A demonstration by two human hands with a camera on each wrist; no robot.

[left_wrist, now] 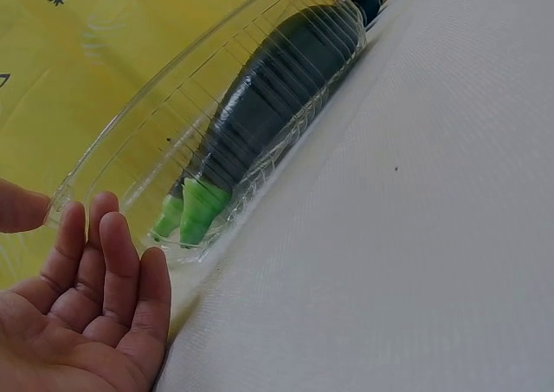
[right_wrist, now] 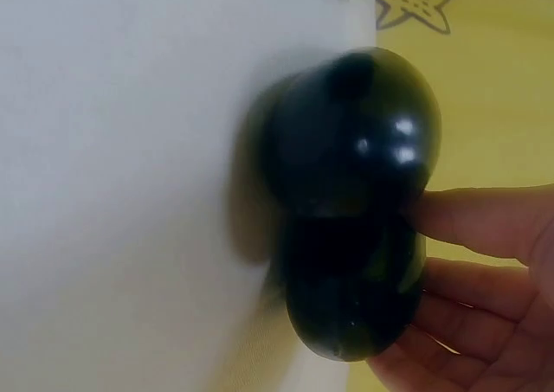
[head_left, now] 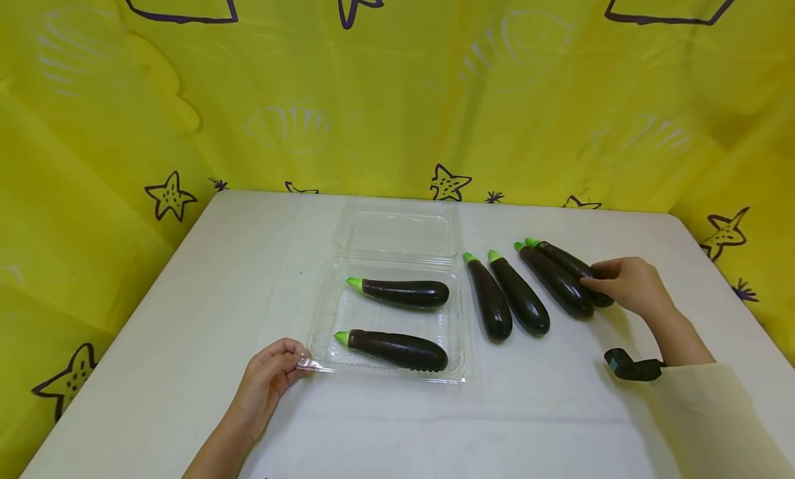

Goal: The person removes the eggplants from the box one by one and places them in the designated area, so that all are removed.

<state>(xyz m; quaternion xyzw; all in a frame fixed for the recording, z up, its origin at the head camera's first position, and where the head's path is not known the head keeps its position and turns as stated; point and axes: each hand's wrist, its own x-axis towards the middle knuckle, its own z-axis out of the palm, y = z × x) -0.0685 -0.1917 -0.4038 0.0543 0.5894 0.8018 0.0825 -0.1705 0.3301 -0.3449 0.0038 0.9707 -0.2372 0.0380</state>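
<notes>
A clear plastic clamshell container (head_left: 388, 320) lies with its lid folded back. Inside it are two dark eggplants with green stems, an upper one (head_left: 406, 293) and a lower one (head_left: 399, 350). My left hand (head_left: 273, 375) pinches the rim at the container's near left corner between thumb and fingertips; the left wrist view shows this hand (left_wrist: 95, 314) from the palm side. At the right, my right hand (head_left: 630, 286) holds the blunt end of the rightmost eggplant (head_left: 568, 261). Another eggplant (head_left: 555, 281) lies against it on the left. The right wrist view shows the thumb where both meet.
Two more eggplants lie side by side just right of the container, a left one (head_left: 488, 299) and a right one (head_left: 520, 296). The clear lid (head_left: 400, 232) points to the back edge of the white table (head_left: 155, 396). Yellow patterned cloth (head_left: 397, 99) hangs behind and beside it.
</notes>
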